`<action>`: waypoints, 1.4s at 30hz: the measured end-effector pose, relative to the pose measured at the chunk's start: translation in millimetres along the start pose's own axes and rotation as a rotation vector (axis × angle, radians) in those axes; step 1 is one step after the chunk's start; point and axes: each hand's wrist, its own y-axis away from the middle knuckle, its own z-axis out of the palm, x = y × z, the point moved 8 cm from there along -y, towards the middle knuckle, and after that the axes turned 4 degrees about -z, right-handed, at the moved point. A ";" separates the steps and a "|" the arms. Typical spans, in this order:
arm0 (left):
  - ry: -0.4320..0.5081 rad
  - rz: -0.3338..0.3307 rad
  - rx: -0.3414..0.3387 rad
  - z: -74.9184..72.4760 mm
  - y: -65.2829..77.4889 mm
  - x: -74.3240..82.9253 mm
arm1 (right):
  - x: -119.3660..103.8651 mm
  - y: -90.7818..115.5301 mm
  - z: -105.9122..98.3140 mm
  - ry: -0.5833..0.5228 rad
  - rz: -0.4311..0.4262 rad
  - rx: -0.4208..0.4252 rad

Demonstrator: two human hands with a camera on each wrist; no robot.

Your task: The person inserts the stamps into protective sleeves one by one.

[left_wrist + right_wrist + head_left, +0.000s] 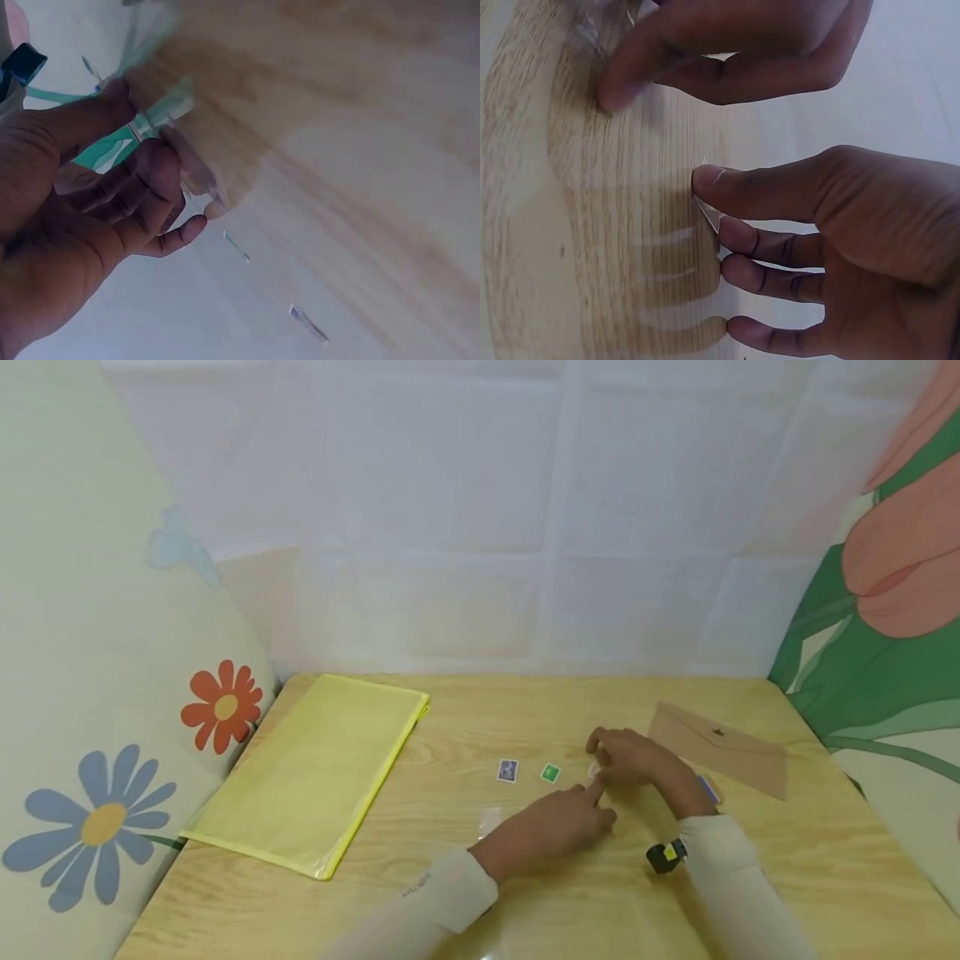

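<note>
In the head view, two small stamps lie in a row on the wooden table: a purple-grey stamp (507, 770) and a green stamp (551, 772). To their right, my right hand (636, 757) is lowered to the tabletop. Its thumb and index finger pinch the edge of a small, thin, white-edged stamp (707, 211), mostly hidden and tilted on the table. Close beside it my left hand (558, 820) reaches in, index finger extended and the others loosely bent. I see nothing clearly held in it. Its moving finger (622, 82) is blurred in the right wrist view.
A yellow zip folder (315, 777) lies on the left side of the table. At the right is a brown envelope (720, 747), with a small blue item (708, 789) partly under my right wrist. Something clear and shiny (490, 821) shows by my left wrist.
</note>
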 end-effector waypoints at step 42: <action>0.957 -0.305 0.369 -40.0 32.3 -69.3 | -26.5 38.0 -27.9 -0.577 -0.338 0.364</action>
